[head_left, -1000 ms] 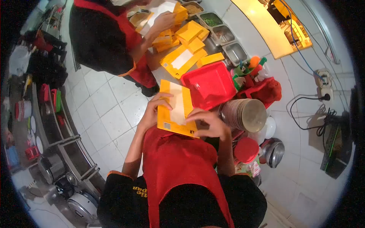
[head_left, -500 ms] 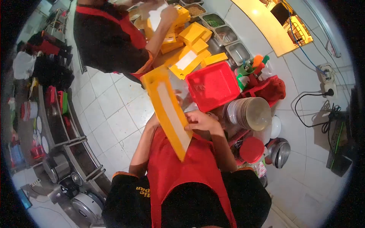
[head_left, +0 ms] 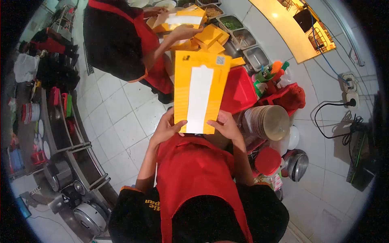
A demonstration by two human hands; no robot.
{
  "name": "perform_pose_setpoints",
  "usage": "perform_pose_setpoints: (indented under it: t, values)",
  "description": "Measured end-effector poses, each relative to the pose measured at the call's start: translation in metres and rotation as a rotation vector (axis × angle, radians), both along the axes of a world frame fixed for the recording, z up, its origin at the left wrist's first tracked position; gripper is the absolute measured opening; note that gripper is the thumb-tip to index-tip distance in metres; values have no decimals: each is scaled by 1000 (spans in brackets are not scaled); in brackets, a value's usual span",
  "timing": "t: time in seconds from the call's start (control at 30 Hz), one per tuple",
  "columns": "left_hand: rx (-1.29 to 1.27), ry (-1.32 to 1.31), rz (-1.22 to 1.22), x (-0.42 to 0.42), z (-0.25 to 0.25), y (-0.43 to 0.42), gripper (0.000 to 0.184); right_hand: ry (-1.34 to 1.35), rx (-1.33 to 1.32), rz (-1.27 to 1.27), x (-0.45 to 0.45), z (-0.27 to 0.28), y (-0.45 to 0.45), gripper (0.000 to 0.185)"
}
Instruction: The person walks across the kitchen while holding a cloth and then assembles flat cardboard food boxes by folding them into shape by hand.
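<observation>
A yellow cardboard food box [head_left: 221, 89] with a white strip down its middle and a small printed square near one corner faces me. I cannot tell whether it is flat or folded up. My left hand [head_left: 167, 126] grips its near left corner, thumb on top. At the near right corner, my right hand [head_left: 226, 124] pinches it the same way. Just beyond lies a red plastic tray [head_left: 239, 91], partly hidden behind the cardboard.
A co-worker [head_left: 121, 40] at the upper left holds another yellow box [head_left: 178, 20]. More yellow boxes [head_left: 210, 36] sit by metal food pans [head_left: 243, 38]. Stacked plates [head_left: 273, 121] and a red lid [head_left: 268, 160] stand to my right; shelves [head_left: 77, 148] line the left.
The yellow box has turned from a slant to nearly upright, its broad face toward me. Both hands now hold its near corners. The co-worker's hands have shifted, with a yellow box in them.
</observation>
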State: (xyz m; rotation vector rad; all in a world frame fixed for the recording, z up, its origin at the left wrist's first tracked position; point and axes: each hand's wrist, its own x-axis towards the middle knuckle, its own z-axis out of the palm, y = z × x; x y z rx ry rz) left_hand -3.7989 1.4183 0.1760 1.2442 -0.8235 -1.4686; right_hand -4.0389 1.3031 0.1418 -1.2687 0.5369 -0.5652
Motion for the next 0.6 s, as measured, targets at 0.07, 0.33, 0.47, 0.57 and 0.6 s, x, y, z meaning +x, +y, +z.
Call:
perform_pose_setpoints:
  t: [0.07,0.33,0.47,0.57,0.6]
  values:
    - [-9,-25,-44,-1,0,0,45,22,19,70,-9,-4,-2,35]
    - [-141,95,-125,2,-27,1,19,30,-258,155,-13,8,-7,30]
    - [-153,66,-64,6,-54,7,8,72,-257,214,-13,1,-10,38]
    - [-56,49,-56,9,-61,9,9,39,-323,233,-18,5,-18,55]
    - [-38,53,-44,8,-61,8,10,26,-81,315,-24,-1,-24,54]
